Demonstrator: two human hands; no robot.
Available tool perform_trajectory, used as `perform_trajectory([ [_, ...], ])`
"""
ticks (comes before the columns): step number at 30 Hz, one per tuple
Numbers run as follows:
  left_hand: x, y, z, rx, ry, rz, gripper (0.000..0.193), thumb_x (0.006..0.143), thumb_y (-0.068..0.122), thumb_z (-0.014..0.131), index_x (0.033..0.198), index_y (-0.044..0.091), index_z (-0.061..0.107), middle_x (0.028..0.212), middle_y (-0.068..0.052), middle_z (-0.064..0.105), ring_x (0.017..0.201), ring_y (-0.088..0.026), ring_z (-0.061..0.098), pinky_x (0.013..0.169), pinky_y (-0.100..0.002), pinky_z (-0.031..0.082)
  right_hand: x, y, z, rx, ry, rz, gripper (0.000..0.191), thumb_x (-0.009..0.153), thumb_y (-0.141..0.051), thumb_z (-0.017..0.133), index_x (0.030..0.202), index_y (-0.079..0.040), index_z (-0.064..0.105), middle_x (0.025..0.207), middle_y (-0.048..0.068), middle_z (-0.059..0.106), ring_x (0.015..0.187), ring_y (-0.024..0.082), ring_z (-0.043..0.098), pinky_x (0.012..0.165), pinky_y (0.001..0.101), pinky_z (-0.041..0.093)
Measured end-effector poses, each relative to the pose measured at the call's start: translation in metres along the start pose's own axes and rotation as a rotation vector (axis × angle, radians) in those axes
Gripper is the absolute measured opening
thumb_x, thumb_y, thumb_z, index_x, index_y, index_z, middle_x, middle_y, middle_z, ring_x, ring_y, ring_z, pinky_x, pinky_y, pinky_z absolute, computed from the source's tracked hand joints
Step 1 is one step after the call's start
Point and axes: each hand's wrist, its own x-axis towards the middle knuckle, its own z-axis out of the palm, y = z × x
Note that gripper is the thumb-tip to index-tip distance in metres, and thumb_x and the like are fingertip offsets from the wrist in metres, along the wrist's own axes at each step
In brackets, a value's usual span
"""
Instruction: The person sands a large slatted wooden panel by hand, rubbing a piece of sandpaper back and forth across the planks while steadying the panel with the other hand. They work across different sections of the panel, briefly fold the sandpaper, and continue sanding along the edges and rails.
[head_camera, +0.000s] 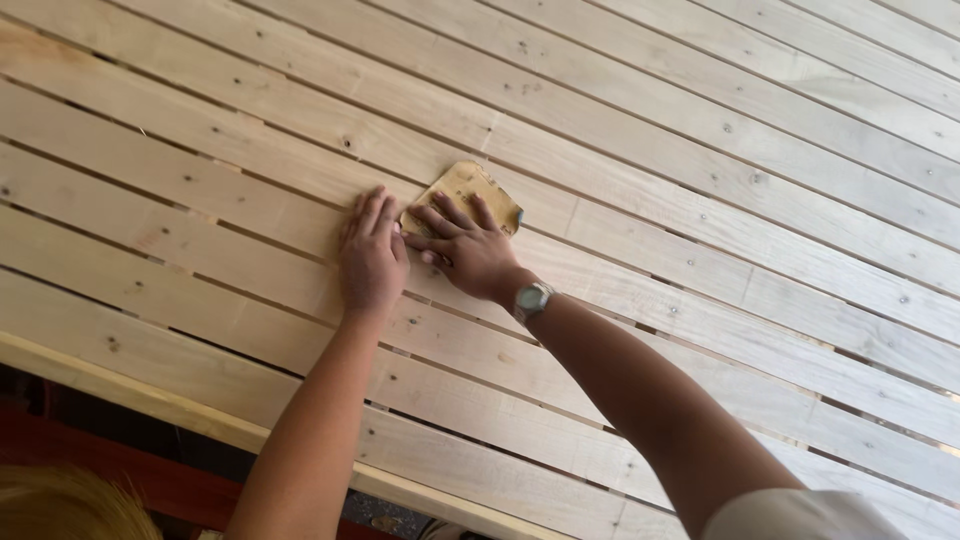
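A worn tan sheet of sandpaper (470, 186) lies flat on a surface of pale wooden slats (700, 200). My right hand (465, 250) presses down on the sandpaper, fingers spread over its near part; a silver wristwatch (531, 299) sits on that wrist. My left hand (371, 258) rests flat on the bare slats just left of the sandpaper, fingers together, its fingertips close to the paper's left edge. Neither hand grips anything closed.
The slats run diagonally across the whole view, with narrow dark gaps and small nail heads. The near edge board (200, 410) runs along the lower left. Below it is a dark floor with a red beam (120, 465).
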Motion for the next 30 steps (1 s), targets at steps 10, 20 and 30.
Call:
perform_trajectory([
  [10,-0.004,0.001,0.009,0.065,-0.024,-0.002,0.040,0.102,0.009,0.054,0.141,-0.002,0.057,0.155,-0.015,0.050,0.147,-0.034,0.043,0.118,-0.049,0.035,-0.189,0.059,-0.019,-0.014,-0.150,0.345,0.047,0.102,-0.045,0.040,0.148,-0.046,0.043,0.168,-0.008,0.016,0.157,0.023,0.004,0.124,0.0576,-0.001],
  [20,-0.001,0.003,-0.001,0.023,-0.014,0.001,0.042,0.099,0.005,0.056,0.140,0.000,0.059,0.154,-0.013,0.053,0.146,-0.032,0.045,0.118,-0.046,0.037,-0.009,-0.005,0.002,-0.051,-0.055,0.032,0.053,0.108,-0.049,0.032,0.160,-0.045,0.027,0.172,-0.008,0.014,0.161,0.024,0.008,0.128,0.0579,0.003],
  [30,-0.005,-0.002,0.001,0.015,-0.004,0.053,0.038,0.098,0.005,0.057,0.135,0.002,0.061,0.153,-0.012,0.054,0.145,-0.032,0.046,0.114,-0.047,0.038,-0.277,0.103,-0.006,0.035,0.086,0.425,0.052,0.108,-0.043,0.022,0.159,-0.039,0.030,0.172,-0.003,0.008,0.159,0.024,-0.001,0.126,0.0558,-0.004],
])
